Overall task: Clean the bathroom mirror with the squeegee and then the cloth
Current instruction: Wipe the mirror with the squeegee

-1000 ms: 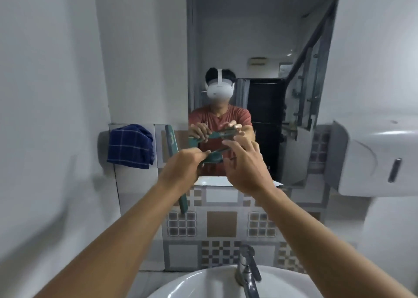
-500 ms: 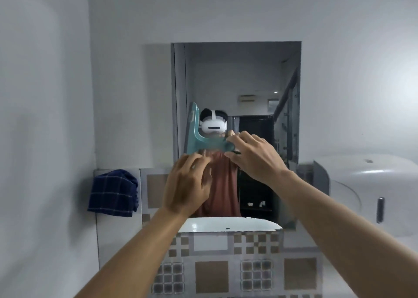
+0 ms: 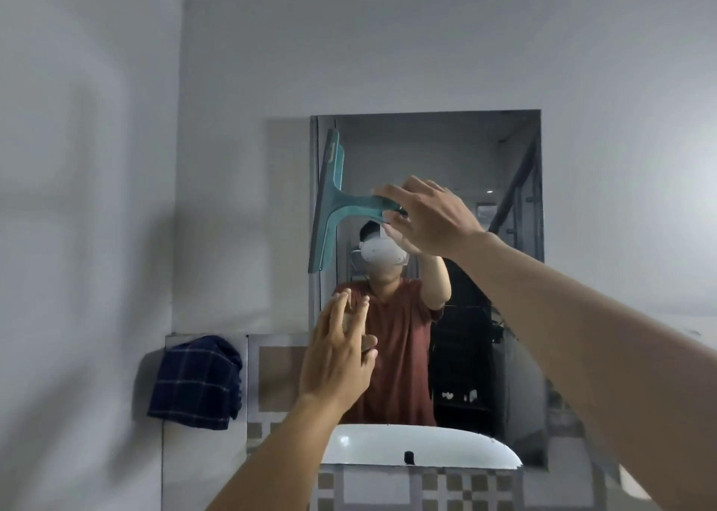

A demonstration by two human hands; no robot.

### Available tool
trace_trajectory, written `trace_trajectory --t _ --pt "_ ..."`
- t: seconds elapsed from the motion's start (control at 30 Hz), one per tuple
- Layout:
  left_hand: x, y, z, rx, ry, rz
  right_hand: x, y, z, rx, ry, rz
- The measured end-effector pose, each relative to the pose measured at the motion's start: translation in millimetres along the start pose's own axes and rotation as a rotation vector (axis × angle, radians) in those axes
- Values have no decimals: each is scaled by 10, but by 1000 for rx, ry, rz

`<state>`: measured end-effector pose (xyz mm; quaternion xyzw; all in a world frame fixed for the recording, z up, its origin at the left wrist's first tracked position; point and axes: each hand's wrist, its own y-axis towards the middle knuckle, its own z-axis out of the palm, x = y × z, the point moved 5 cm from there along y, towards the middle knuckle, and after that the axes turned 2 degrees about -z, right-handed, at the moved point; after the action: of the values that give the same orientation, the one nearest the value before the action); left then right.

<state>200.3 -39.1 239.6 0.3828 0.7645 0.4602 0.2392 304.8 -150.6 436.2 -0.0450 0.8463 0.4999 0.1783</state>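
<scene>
Right hand: fingers curled round handle end of squeegee, gripping it. Left of fingertips, blade stands upright along left edge of mirror, near top corner; contact with glass likely, not certain. Below, left hand spread, fingers straight, holding nothing. Farther left and lower, cloth hangs on wall, untouched. Step: squeegee phase, stroke set up. Next move calls for even pressure and steady sideways pull across glass.

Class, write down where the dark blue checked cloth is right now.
In the head view the cloth hangs at lower left against the wall, left of the mirror and the open left hand.
</scene>
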Motion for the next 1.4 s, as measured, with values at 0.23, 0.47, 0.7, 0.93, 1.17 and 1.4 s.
trace_trajectory --t 0.23,0.47,0.7,0.93,1.17,1.4 --pt "66 88 217 67 25 -26 -140 378 18 16 -60 -19" --pt "100 114 183 30 21 -12 -211 433 52 5 -75 -55" --pt "138 326 76 -48 58 -27 -206 570 57 48 -73 -75" --pt "142 345 75 -12 45 -42 -279 587 -5 83 -101 -40" --pt "143 349 52 -16 40 -41 -568 423 -155 78 -125 39" --pt "132 355 13 1 52 -37 -747 172 -187 90 -141 97"
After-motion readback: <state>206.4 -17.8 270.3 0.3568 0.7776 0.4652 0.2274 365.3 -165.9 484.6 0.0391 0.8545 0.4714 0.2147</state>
